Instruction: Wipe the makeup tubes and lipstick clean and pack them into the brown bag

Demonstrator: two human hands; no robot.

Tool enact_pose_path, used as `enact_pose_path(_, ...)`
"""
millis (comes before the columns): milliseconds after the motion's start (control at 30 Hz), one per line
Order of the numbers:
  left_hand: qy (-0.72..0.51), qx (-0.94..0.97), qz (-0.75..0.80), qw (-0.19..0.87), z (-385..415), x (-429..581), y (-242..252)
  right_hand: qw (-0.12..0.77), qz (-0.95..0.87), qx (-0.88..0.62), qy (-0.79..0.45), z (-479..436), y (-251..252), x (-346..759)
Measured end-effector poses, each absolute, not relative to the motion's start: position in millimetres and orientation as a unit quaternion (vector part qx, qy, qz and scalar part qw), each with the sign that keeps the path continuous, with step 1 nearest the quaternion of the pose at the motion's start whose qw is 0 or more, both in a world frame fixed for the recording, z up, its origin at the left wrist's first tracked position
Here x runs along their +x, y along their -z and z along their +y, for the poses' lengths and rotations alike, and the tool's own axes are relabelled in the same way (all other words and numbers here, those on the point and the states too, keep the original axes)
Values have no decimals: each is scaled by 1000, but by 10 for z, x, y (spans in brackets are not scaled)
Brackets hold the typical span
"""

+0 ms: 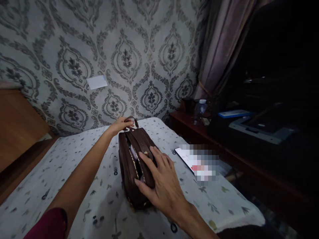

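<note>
A dark brown leather handbag (132, 192) stands on the patterned bed sheet, its top zipper partly undone. Gold zipper teeth line the gap, and something pale shows inside, too little of it to name. At the far end of the bag, my left hand (121, 125) has its fingers closed around the base of the strap (131, 118). My right hand (165, 177) lies over the bag's right side, fingers spread. Its thumb touches the bag near the close end of the zipper, and its fingertips rest by a round gold stud (146, 153).
A phone with a lit screen (185, 158) lies on the sheet (99, 186) to the right, partly blurred out. Beyond the bed, a dark red table (183, 121) holds a clear bottle (201, 108). A wooden board (21, 124) stands at left. Patterned wallpaper covers the wall behind.
</note>
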State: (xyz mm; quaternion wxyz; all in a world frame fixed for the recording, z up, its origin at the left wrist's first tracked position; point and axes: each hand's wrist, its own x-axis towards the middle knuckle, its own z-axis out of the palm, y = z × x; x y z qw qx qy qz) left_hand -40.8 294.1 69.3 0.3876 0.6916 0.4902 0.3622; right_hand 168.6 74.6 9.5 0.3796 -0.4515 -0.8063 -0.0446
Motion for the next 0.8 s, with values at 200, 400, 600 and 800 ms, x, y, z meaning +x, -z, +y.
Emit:
enact_pose_path(200,-346,711,557,254,2815,-618,-626,379,-806,-451,50,751,-85,1679)
enact_pose_path(400,-360,716,585,124,2661,-529,-661,394,-795,-459,49,765,-73,1652)
enact_pose_path(600,-361,729,577,77,2357,-399,-741,394,-796,-457,38,768,-78,1647)
enact_pose_path(800,-329,746,575,71,2162,-375,-830,391,-798,-457,43,763,-75,1644)
